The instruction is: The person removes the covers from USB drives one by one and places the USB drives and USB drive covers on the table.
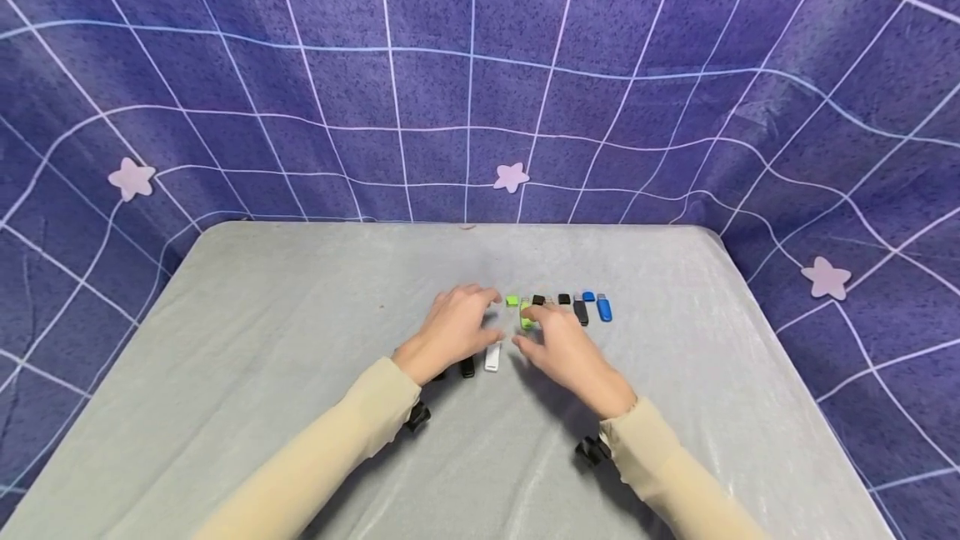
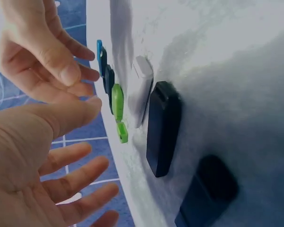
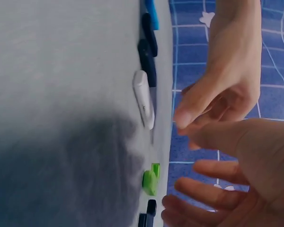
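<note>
My left hand (image 1: 459,325) hovers over the cloth, fingers loosely bent and thumb apart, with nothing visible between them. Facing it, my right hand (image 1: 567,352) has relaxed, slightly curved fingers and holds nothing that I can see. Below the gap between them lies a white USB stick (image 1: 492,359), beside a black USB stick (image 1: 467,367). Another dark stick (image 2: 208,191) shows in the left wrist view. Just beyond my right fingertips is a green USB stick (image 1: 526,324), its green cap (image 1: 512,301) lying apart. My right hand partly hides the back row.
Right of the green stick lie black caps (image 1: 564,299), an uncapped black stick (image 1: 581,312), a blue cap (image 1: 588,297) and a blue stick (image 1: 604,309). Grey cloth (image 1: 300,298) covers the table. A purple gridded curtain (image 1: 435,90) hangs behind and at both sides.
</note>
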A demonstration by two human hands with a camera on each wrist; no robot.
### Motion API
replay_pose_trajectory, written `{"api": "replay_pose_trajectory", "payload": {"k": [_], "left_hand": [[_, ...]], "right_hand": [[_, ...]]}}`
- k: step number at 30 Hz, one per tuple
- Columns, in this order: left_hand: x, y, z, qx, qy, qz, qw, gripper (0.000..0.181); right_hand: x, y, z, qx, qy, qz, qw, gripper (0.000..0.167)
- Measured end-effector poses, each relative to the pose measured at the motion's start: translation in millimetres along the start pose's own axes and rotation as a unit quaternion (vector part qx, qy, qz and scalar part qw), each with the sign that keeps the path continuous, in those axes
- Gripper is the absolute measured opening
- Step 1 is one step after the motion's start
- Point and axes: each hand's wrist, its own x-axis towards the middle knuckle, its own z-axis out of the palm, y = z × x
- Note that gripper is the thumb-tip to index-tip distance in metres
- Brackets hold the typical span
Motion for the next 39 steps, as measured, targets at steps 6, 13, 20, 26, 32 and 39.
{"api": "replay_pose_trajectory", "payload": {"k": [6, 13, 20, 26, 32, 39], "left_hand": [[-24.3, -4.5, -3.3, -0.002, 0.035, 0.024, 0.9991, 0.054], [-58.1, -13.4, -5.4, -0.008, 0.071, 0.028, 0.997, 0.069], [-85.9, -20.8, -10.5, -0.007, 0.071, 0.025, 0.9972, 0.087], [-106.4, -26.8, -11.5, 0.0, 0.061, 0.008, 0.9981, 0.094], [-122.0, -30.5, -11.3, -0.009, 0.072, -0.016, 0.9973, 0.094], [-132.2, -34.1, -14.6, -0.011, 0.08, -0.037, 0.9961, 0.094]], "right_hand": [[-16.9, 8.7, -8.7, -0.045, 0.012, -0.097, 0.9941, 0.046], [-37.4, 23.1, -22.4, -0.076, 0.003, -0.145, 0.9864, 0.069], [-53.2, 31.9, -29.5, -0.088, -0.002, -0.145, 0.9855, 0.086], [-59.7, 33.0, -27.3, -0.07, -0.002, -0.12, 0.9904, 0.09], [-62.2, 32.0, -20.2, -0.038, -0.003, -0.09, 0.9953, 0.089], [-61.7, 26.5, -10.9, -0.005, 0.003, -0.056, 0.9984, 0.088]]}}
